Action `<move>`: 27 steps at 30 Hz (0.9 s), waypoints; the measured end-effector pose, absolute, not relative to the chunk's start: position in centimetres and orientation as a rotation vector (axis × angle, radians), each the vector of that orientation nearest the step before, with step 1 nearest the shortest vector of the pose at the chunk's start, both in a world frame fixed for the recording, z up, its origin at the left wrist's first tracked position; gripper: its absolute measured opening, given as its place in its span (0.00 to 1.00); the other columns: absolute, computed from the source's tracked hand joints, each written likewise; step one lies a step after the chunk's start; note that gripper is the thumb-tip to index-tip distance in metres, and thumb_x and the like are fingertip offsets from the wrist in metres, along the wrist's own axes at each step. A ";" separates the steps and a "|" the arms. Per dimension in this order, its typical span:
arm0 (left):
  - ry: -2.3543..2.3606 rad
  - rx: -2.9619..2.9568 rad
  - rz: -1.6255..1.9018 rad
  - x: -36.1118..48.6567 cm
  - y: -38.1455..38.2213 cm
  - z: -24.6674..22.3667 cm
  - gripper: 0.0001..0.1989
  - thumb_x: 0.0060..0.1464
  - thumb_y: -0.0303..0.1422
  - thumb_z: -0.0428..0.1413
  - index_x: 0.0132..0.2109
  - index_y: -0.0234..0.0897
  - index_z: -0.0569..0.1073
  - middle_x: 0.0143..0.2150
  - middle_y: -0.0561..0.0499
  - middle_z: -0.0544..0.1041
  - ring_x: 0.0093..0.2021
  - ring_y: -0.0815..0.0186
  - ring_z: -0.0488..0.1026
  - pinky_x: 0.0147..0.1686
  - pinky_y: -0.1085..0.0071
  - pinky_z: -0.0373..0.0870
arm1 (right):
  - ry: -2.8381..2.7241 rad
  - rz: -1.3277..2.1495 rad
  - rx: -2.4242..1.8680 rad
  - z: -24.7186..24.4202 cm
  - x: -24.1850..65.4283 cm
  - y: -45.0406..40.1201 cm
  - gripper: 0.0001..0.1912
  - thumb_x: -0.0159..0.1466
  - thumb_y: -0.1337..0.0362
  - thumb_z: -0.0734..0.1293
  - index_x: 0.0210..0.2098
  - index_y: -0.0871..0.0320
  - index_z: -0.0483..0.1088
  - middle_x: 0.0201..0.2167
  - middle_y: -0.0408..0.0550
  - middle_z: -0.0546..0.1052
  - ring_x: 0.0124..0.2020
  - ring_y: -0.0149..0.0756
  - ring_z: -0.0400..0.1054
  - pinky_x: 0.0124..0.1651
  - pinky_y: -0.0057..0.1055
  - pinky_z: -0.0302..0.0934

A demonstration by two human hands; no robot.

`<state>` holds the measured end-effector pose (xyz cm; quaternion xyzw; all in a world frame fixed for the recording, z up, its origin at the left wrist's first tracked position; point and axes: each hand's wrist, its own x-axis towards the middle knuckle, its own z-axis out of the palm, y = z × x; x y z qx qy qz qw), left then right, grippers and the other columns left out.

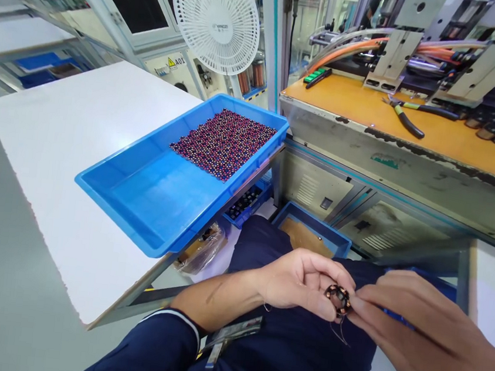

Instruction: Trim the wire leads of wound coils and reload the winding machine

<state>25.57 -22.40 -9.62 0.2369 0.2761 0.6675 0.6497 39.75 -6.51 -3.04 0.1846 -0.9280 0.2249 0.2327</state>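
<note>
Above the person's lap (pixel 322 358), the left hand (pixel 297 282) pinches 1 small copper-wound ring (pixel 344 295), well apart from the blue tray (pixel 149 190); the right hand (pixel 426 334) is at the ring's edge, though from where I stand I can't tell whether it grips

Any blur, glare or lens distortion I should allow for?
Head view: bare right hand blurred, bare left hand sharper; small black-and-copper ring readable, winding detail soft; in that same view, soft glare on the white tabletop, apparent wide-angle stretching toward the edges.
</note>
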 end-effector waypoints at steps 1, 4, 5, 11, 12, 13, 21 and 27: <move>0.627 0.543 1.517 25.5 -22.4 -9.6 0.22 0.36 0.33 0.74 0.39 0.31 0.78 0.38 0.50 0.77 0.30 0.74 0.77 0.34 0.79 0.74 | -2.530 0.583 0.515 -2.9 39.7 -6.6 0.11 0.66 0.72 0.67 0.47 0.55 0.72 0.37 0.44 0.78 0.38 0.37 0.72 0.43 0.37 0.70; 0.614 0.580 1.534 25.4 -22.4 -9.3 0.20 0.37 0.32 0.73 0.39 0.31 0.79 0.40 0.49 0.76 0.31 0.74 0.76 0.34 0.78 0.74 | -2.487 0.586 0.491 -2.5 39.5 -6.9 0.09 0.66 0.72 0.66 0.45 0.54 0.72 0.35 0.43 0.78 0.35 0.36 0.72 0.39 0.36 0.70; 0.620 0.604 1.549 25.3 -22.4 -9.2 0.20 0.38 0.32 0.73 0.40 0.32 0.79 0.41 0.49 0.76 0.31 0.74 0.76 0.34 0.78 0.74 | -2.476 0.597 0.476 -2.4 39.5 -7.1 0.08 0.67 0.72 0.66 0.43 0.55 0.72 0.34 0.44 0.78 0.34 0.36 0.72 0.37 0.36 0.70; 0.797 0.836 1.798 25.4 -22.1 -8.3 0.21 0.31 0.28 0.75 0.38 0.35 0.83 0.41 0.50 0.73 0.34 0.72 0.74 0.40 0.72 0.75 | -2.389 0.625 0.308 -3.2 39.3 -8.3 0.07 0.65 0.74 0.65 0.40 0.59 0.71 0.33 0.47 0.76 0.33 0.34 0.73 0.36 0.30 0.70; 0.832 0.891 1.847 25.5 -22.0 -8.3 0.21 0.32 0.28 0.75 0.39 0.36 0.83 0.40 0.49 0.74 0.36 0.71 0.74 0.41 0.71 0.75 | -2.381 0.654 0.279 -3.5 39.3 -8.5 0.07 0.65 0.74 0.65 0.41 0.59 0.70 0.33 0.47 0.76 0.33 0.33 0.73 0.36 0.29 0.70; 0.871 0.950 1.886 25.6 -22.0 -8.3 0.20 0.34 0.27 0.74 0.40 0.37 0.83 0.40 0.49 0.74 0.38 0.70 0.74 0.42 0.71 0.74 | -2.372 0.685 0.248 -3.8 39.2 -8.7 0.07 0.66 0.75 0.64 0.41 0.59 0.69 0.33 0.46 0.76 0.33 0.32 0.73 0.36 0.27 0.70; 0.982 0.918 1.675 25.5 -22.4 -8.6 0.30 0.40 0.35 0.72 0.52 0.35 0.75 0.34 0.53 0.75 0.31 0.73 0.71 0.35 0.76 0.70 | -2.293 0.565 0.159 -4.9 39.2 -9.1 0.07 0.66 0.75 0.63 0.40 0.58 0.67 0.31 0.47 0.73 0.32 0.33 0.72 0.34 0.27 0.69; 0.860 0.826 1.681 25.7 -22.6 -9.1 0.20 0.55 0.38 0.63 0.51 0.33 0.72 0.32 0.51 0.76 0.28 0.73 0.75 0.28 0.78 0.71 | -2.299 0.470 0.041 -5.8 39.7 -9.3 0.07 0.66 0.75 0.65 0.41 0.59 0.67 0.34 0.48 0.73 0.34 0.32 0.71 0.37 0.27 0.67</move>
